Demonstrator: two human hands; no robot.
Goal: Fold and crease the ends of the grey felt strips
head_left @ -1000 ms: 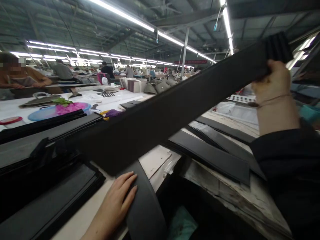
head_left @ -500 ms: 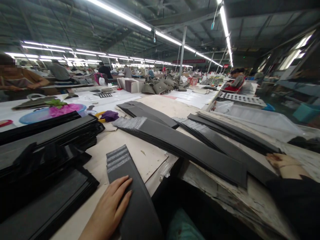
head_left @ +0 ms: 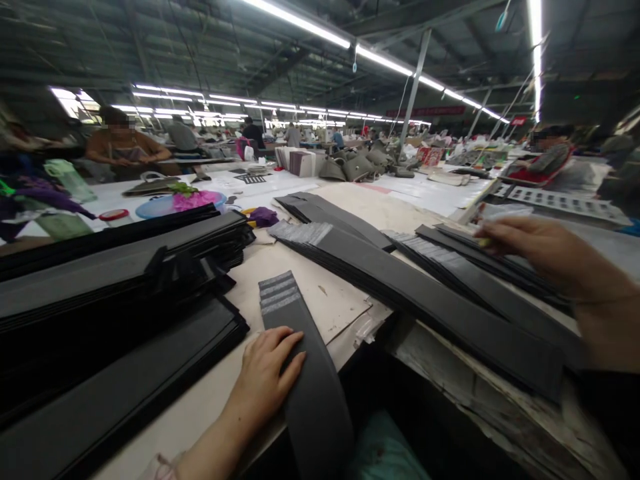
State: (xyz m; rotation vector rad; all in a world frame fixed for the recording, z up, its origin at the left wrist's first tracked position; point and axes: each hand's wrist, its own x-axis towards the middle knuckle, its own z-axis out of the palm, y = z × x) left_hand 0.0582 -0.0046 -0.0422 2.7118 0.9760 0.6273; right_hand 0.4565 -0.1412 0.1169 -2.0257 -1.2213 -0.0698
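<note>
My left hand lies with fingers stretched out on a short fanned stack of dark grey strips, whose far ends show pale grey bands. My right hand, partly blurred, is raised at the right with thumb and fingers pinched together. A small yellowish bit shows at its fingertips, too small to name. Below and left of that hand lies a thick fanned stack of long grey strips, slanting across the table. Another fanned stack lies beside it.
Piles of black and grey strips crowd the left side. Beyond them are a blue plate with something pink on it, a red-lidded jar and a green bottle. Across the white table a person works.
The camera has turned left, so things sit farther right. My right hand has come up from the near end of the right-hand strips. My left hand stays on its stack.
</note>
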